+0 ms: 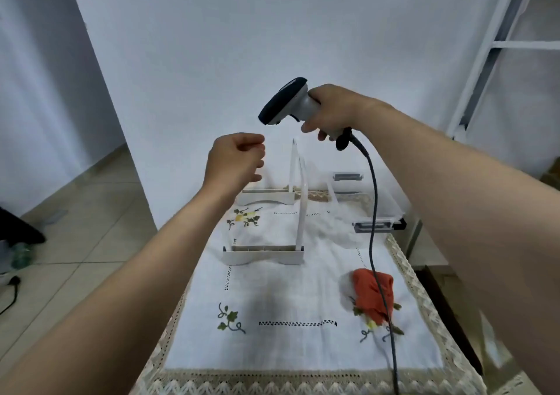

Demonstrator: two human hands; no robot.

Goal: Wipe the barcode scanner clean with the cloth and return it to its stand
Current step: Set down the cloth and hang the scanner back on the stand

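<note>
Head view: the right hand point(330, 113) grips the handle of the barcode scanner point(288, 100) and holds it raised above the far end of the table, with the dark scan head pointing left and slightly down. The black cable point(374, 200) hangs from the base of the handle, crosses the orange cloth point(368, 291) and runs off the lower edge of the frame. The cloth lies bunched on the white embroidered tablecloth point(272, 297), near the right border. The left hand point(236, 161) is raised just left of and below the scan head, fingers curled inward, holding nothing. The stand point(263, 255), a white base with a clear curved upright, sits on the tablecloth below both hands.
</note>
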